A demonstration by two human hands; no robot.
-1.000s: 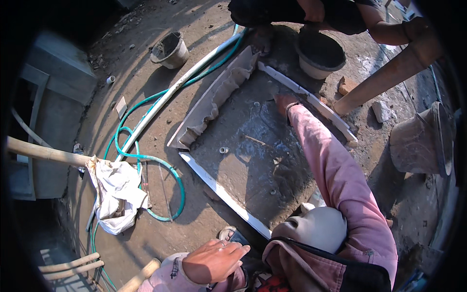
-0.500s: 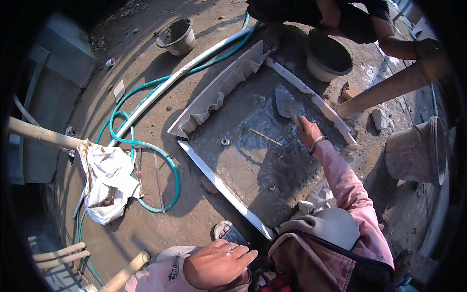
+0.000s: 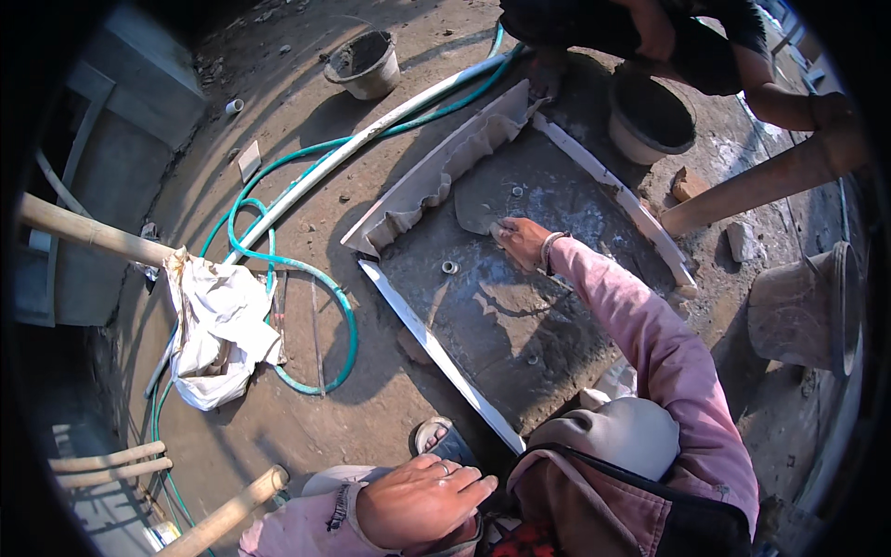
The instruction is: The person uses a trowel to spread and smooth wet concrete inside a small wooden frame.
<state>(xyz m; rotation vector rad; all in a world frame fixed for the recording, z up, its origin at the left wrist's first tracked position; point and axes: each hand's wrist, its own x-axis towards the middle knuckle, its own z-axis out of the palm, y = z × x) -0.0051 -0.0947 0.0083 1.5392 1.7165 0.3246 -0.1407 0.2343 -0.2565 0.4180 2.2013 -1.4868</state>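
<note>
My right hand [image 3: 524, 243] is closed round the handle of a trowel [image 3: 478, 206]. Its blade lies flat over the wet grey mortar [image 3: 548, 325] inside a four-sided form, close to the far left side board [image 3: 436, 167]. Short pale pipe stubs [image 3: 450, 267] stick up out of the mortar. A thin stick [image 3: 438, 302] lies near the form's white near left edge board [image 3: 441, 353]. My left hand [image 3: 422, 501] rests by my knee with loosely bent fingers and nothing in it.
Another person [image 3: 650, 46] crouches beyond the form, beside a bucket [image 3: 650, 116]. More buckets stand at the back [image 3: 367, 70] and right [image 3: 803, 311]. A green hose [image 3: 348, 325], a white pipe [image 3: 306, 186] and a white sack [image 3: 218, 325] lie left. A thick pole [image 3: 761, 172] slants in from the right.
My right hand has swept the trowel leftward across the mortar, from the right part of the form toward its far left board. The left hand stays by my knee. The view has shifted slightly.
</note>
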